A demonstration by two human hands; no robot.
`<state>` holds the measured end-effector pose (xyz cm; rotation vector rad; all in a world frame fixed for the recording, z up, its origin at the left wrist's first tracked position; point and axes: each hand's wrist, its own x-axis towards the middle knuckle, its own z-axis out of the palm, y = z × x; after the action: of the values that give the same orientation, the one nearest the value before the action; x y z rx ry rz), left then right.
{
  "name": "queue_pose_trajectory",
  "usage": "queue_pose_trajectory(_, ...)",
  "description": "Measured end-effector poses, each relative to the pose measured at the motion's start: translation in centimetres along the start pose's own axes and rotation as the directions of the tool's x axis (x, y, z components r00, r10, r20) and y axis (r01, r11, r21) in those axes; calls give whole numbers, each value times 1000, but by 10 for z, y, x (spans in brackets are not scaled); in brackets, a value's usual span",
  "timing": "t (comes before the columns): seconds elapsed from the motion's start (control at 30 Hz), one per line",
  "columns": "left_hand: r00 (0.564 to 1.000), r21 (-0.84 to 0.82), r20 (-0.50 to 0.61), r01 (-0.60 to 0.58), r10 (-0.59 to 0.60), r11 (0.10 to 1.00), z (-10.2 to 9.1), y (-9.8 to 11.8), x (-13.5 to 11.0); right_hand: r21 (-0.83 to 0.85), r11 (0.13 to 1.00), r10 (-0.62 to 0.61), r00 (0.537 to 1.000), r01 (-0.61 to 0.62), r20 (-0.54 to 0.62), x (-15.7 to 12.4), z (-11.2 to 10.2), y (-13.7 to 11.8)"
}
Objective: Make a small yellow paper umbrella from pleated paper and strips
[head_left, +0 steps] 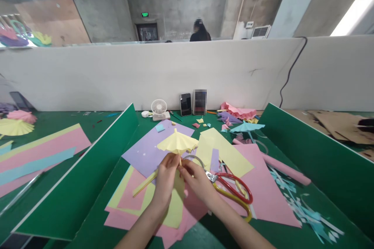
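A small yellow paper umbrella [177, 142] stands upright above the coloured paper sheets. My left hand [166, 177] pinches its thin handle just under the canopy. My right hand [196, 179] pinches the same handle from the right, fingers closed. Both hands meet at the stick. Red and yellow handled scissors [232, 191] lie on the pink sheet just right of my right hand. A rolled yellow paper stick [144, 183] lies to the left of my left hand.
Sheets of purple [146, 149], yellow [224, 151] and pink paper [265, 194] cover the green table. Green dividers [87, 179] stand left and right. A small white fan [159, 109], a phone [185, 104], finished paper umbrellas [247, 126] and blue scraps [304, 210] lie around. A person sits beyond the white partition.
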<state>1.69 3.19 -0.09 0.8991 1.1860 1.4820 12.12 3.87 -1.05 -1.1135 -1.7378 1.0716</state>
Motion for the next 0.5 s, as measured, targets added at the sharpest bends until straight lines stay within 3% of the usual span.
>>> queue_pose_trajectory(0.5, 994, -100, 79, 86, -79, 991, 0, 3, -1, 35, 999, 15, 1000, -16, 22, 1, -2, 1)
